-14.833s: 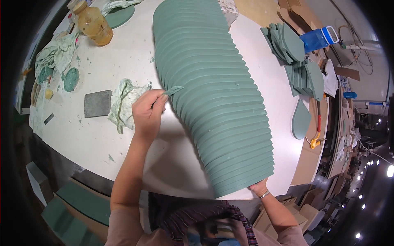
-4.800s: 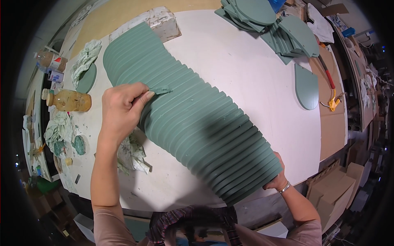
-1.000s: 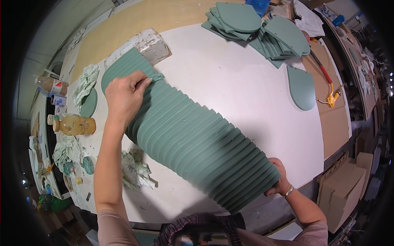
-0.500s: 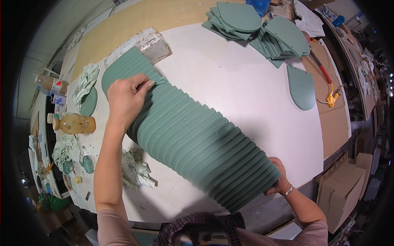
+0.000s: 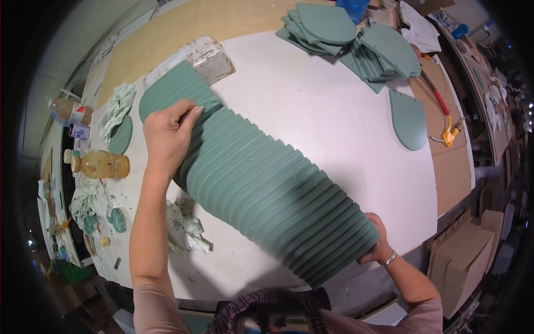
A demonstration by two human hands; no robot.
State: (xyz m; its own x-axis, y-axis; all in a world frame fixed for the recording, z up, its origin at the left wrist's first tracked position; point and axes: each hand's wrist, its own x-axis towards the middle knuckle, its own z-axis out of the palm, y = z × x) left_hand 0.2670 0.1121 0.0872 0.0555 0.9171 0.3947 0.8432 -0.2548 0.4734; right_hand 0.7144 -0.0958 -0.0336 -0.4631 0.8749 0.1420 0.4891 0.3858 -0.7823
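A long row of green round-ended boards (image 5: 261, 172), overlapping like fanned cards, lies diagonally across the white table. Over its far left part is my left hand (image 5: 169, 131), thumb and fingers pinched together. A thin, crumpled green cloth-like scrap (image 5: 209, 103) shows at its fingertips, lying on the boards; what it is made of is not clear. My right hand (image 5: 379, 239) grips the near right end of the row, its fingers partly hidden behind the last board. The far left end of the row rests by a paint-smeared white block (image 5: 208, 58).
More green boards (image 5: 328, 25) are stacked at the far right, with a single board (image 5: 408, 119) nearby. A red-handled tool with a yellow end (image 5: 448, 135) lies on cardboard. At left are a bottle of yellowish liquid (image 5: 103, 164), stained rags (image 5: 186, 225) and a green lid (image 5: 118, 220).
My left hand has shifted slightly left along the boards, and the green scrap has drawn in closer to its fingers. The right hand keeps its hold at the near end.
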